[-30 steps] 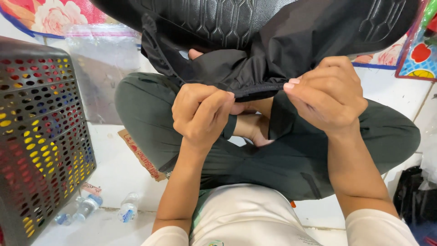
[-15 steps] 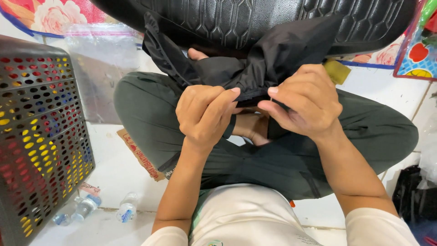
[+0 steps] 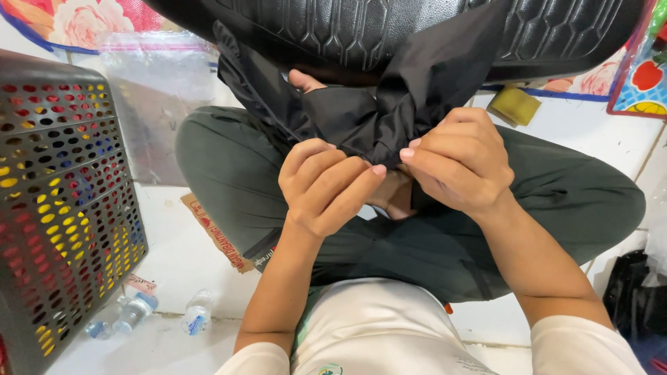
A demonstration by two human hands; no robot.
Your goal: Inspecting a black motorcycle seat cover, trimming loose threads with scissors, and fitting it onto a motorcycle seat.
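A large black padded cushion with hexagon stitching (image 3: 389, 28) is lying across the lap, thin black fabric (image 3: 410, 104) bunching beneath it. Both the left hand (image 3: 323, 184) and right hand (image 3: 462, 160) are pinching that fabric's gathered end.

White tiled floor (image 3: 174, 278), grout lines showing, lit evenly and brightly. Left of fingers: dark perforated plastic basket (image 3: 62, 208), coloured bits visible through holes. Below-left of fingers: small clear plastic bottles (image 3: 198, 312) lying on floor beside basket. Cardboard scrap (image 3: 215, 232) flat on floor, just left of fingers. Clear plastic bag (image 3: 156, 76) up-left. Floral mat (image 3: 83, 21) along top-left edge. Yellow-green sponge-like block (image 3: 514, 104) up-right. Fruit-patterned mat (image 3: 643, 76) far right. Black bag (image 3: 636, 298) low-right.
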